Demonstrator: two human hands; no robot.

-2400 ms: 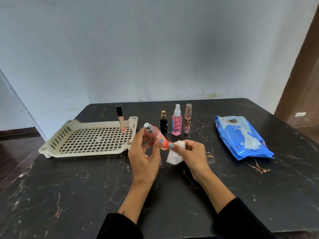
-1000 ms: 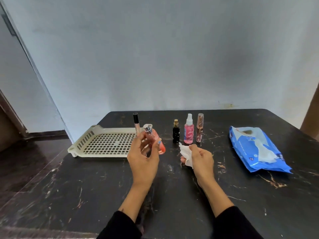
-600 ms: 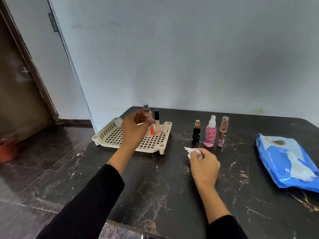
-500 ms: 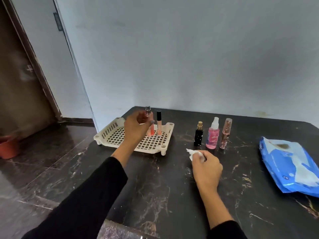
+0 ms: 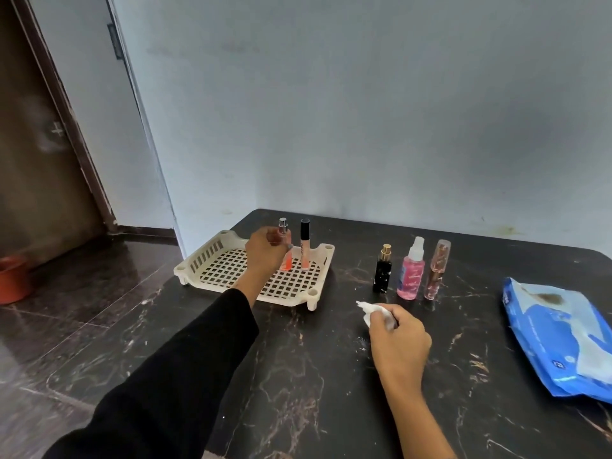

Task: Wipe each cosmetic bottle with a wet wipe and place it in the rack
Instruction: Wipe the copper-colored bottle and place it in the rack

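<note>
Where 2.4 s ago the orange bottle (image 5: pixel 285 250) lay tilted between both hands over the table (image 5: pixel 298 376) in front of the rack (image 5: pixel 212 260), being rubbed with the wet wipe (image 5: pixel 372 311), it now stands inside the rack, just left of the tall black-capped tube (image 5: pixel 305 243) already there. The left hand (image 5: pixel 266 251) has carried it over and its fingers are curled around the bottle's body, so by my reading the placing is nearly done and only the release remains. Its long axis runs vertically, silver cap up, base on or just above the rack's grid; I cannot tell which. The right hand (image 5: pixel 399 339) rests on the table right of the rack, fingers bunched around the crumpled wipe. Further right of the rack, a black bottle (image 5: pixel 382 270), a pink spray bottle (image 5: pixel 411 270) and a slim rose bottle (image 5: pixel 437 270) stand upright in a row, probably unwiped.
</note>
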